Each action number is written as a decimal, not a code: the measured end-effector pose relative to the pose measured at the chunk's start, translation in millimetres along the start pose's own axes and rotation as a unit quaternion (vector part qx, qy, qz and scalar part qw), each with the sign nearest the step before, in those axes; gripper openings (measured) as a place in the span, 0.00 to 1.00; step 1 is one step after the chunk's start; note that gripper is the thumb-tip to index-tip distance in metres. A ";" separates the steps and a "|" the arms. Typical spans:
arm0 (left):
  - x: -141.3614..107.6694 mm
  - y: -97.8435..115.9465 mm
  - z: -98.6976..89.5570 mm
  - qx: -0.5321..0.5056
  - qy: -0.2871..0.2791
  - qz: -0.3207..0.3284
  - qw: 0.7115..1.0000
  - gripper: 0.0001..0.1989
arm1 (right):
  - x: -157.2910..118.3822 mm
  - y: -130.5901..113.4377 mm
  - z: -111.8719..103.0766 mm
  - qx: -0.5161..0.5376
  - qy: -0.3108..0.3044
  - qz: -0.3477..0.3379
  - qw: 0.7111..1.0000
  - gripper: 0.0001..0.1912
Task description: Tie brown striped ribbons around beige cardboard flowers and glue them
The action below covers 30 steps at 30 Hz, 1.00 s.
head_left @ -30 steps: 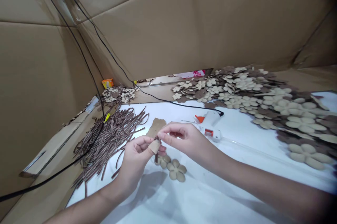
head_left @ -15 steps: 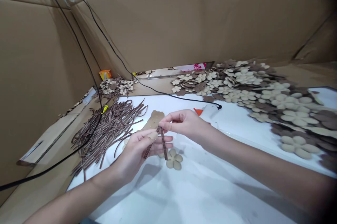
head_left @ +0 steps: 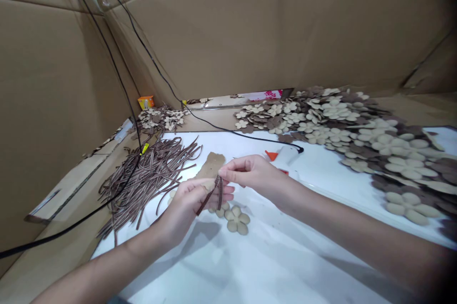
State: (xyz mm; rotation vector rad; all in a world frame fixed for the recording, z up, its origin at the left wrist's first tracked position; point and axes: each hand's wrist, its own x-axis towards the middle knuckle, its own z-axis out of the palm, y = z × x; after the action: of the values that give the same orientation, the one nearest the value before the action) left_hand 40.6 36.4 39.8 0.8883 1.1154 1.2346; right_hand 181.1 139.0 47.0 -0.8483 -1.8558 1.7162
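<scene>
- Your ribbon (head_left: 220,193): woven cloth.
- Flower pieces (head_left: 237,220) before you: matt, felt-like cloth.
- Your worktop (head_left: 221,266): smooth, faintly glossy.
- Wall (head_left: 221,33) facing you: matt cardboard.

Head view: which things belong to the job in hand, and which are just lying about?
In hand or likely part of it:
bent checked ribbon, pinched by the right hand, its ends overlapping the left hand
pile of brown strips
beige flowers nearest the hands
glue gun, partly hidden

Apparently just lying about:
orange-and-yellow box
torn brown piece behind the hands, role unclear
</scene>
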 end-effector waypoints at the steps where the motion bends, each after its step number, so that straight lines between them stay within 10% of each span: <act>1: 0.0 -0.1 -0.4 0.001 0.001 0.000 1.000 0.14 | -0.2 -0.2 0.5 0.004 0.000 0.000 1.000 0.11; 30: 4.4 -7.3 13.3 0.107 0.136 0.152 0.973 0.10 | -13.0 -0.5 19.4 0.093 0.033 -0.082 0.992 0.09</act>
State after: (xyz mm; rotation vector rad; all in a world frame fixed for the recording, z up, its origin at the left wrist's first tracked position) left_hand 55.2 40.5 35.5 1.1059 1.3863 1.5432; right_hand 176.4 116.1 46.3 -0.6522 -1.6432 1.7065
